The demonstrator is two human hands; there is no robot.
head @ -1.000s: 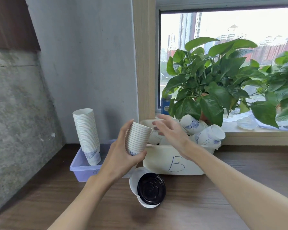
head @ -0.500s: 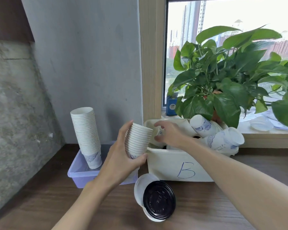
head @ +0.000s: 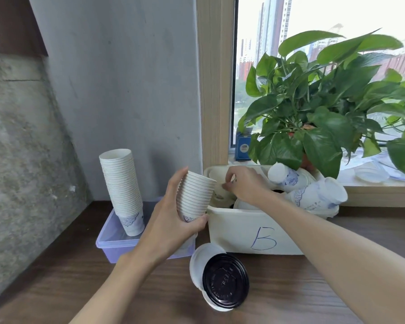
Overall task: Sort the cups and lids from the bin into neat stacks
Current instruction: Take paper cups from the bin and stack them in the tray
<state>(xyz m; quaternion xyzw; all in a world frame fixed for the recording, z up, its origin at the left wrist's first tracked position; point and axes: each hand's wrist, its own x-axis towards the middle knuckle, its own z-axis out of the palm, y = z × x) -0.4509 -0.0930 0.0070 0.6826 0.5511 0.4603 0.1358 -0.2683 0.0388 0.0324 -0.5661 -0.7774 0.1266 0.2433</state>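
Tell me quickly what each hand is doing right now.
Left hand: holding a short stack of cups.
Right hand: fingers curled inside bin B; grip cannot be told.

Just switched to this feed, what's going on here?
A person is sorting paper cups. The left hand grips a short nested cup stack beside the white bin marked B. The right hand reaches into the bin, fingers curled at a cup there; a firm grip isn't clear. A taller cup stack stands in the purple tray, and a lid pile, black lid on top, lies on the table. More cups lie in the bin.
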